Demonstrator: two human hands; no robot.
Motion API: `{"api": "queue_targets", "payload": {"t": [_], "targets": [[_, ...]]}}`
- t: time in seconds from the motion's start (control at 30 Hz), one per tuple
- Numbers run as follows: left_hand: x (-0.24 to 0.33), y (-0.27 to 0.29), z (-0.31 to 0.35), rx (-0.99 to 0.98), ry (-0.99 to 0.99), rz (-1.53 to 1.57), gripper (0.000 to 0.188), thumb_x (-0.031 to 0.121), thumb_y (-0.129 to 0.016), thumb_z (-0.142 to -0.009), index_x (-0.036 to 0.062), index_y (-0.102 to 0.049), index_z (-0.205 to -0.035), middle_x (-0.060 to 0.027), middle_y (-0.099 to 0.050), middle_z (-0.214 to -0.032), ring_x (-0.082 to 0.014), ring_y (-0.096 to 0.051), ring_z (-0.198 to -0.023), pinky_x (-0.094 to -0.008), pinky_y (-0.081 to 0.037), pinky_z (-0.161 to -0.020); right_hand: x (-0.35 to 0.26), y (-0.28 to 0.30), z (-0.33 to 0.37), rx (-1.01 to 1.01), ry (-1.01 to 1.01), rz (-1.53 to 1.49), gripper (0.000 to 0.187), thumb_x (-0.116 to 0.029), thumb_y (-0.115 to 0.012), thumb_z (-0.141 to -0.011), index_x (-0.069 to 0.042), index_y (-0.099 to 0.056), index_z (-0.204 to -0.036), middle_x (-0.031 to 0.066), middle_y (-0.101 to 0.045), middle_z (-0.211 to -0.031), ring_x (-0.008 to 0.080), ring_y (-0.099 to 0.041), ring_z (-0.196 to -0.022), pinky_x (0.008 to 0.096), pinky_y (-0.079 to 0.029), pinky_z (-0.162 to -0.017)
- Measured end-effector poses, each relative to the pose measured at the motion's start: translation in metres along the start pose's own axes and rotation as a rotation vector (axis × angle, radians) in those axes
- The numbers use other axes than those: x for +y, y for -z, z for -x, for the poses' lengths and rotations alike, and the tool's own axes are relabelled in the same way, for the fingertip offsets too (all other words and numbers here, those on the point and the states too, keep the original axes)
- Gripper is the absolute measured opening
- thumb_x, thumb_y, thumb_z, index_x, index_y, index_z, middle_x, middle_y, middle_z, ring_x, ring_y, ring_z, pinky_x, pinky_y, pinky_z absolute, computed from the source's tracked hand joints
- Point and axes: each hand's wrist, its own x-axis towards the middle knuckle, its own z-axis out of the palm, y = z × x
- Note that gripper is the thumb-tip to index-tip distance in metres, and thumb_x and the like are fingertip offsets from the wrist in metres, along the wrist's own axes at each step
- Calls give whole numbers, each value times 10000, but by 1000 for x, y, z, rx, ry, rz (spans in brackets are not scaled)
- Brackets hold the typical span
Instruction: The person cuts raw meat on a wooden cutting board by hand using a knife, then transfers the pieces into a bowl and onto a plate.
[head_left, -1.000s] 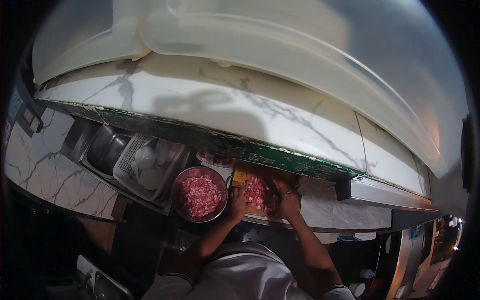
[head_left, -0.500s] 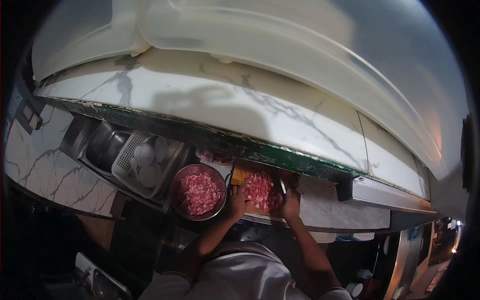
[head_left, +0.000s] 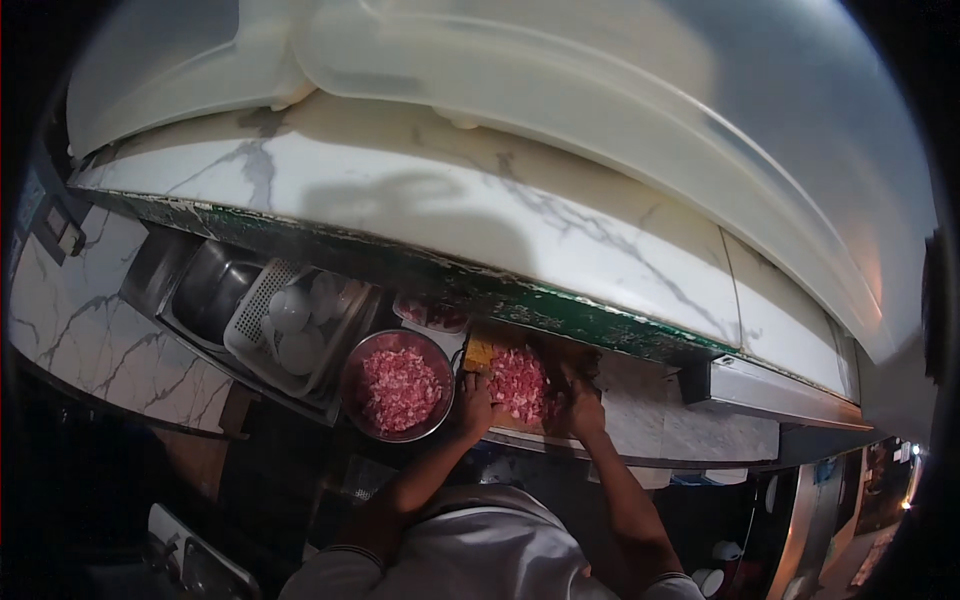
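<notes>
A heap of chopped raw meat (head_left: 520,383) lies on a wooden cutting board (head_left: 479,354). My left hand (head_left: 475,405) rests at the board's left side, its fingers stretched out against the edge of the heap. On the right side of the meat, my right hand (head_left: 582,408) is closed round a knife, whose blade is dark and hard to make out now. Just left of my left hand stands a round metal bowl (head_left: 350,418), filled with more chopped meat (head_left: 400,388).
Behind the bowl sits a white tray (head_left: 455,325) with meat pieces. Farther left, a white perforated basket (head_left: 248,318) holds white dishes beside a metal sink (head_left: 205,305). A marbled shelf with a green edge (head_left: 560,300) overhangs the board, and large translucent tubs (head_left: 600,90) stand on it.
My right hand has shifted slightly right and turned, and the knife's bright blade no longer shows. The left hand stays at nearly the same spot.
</notes>
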Motion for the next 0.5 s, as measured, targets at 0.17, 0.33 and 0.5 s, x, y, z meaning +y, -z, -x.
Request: {"api": "queue_targets", "payload": {"t": [0.17, 0.33, 0.5], "targets": [[-4, -9, -7, -16, 30, 21, 820, 240, -995, -692, 17, -562, -1352, -192, -515, -1366, -423, -555, -1265, -512, -502, -1044, -17, 2, -6, -72, -225, 117, 513, -295, -664, -1000, -72, -595, -1456, 296, -716, -1204, 511, -706, -1053, 616, -562, -876], [-3, 1, -1, -16, 46, 18, 805, 241, -986, -709, 15, -564, -1356, -191, -514, -1374, -426, -551, -1283, -508, -503, -1054, -24, 21, -19, -131, -8, 95, 513, -386, -614, -1053, -67, -596, -1454, 310, -720, -1127, 517, -705, -1039, 626, -552, -874], [5, -10, -11, -37, 14, 32, 813, 250, -986, -709, 13, -565, -1363, -189, -517, -1376, -428, -544, -1304, -506, -505, -1062, -6, 4, -3, -12, -174, 168, 558, -385, -602, -1058, -77, -567, -1521, 280, -700, -1304, 485, -657, -1241, 610, -551, -988]]}}
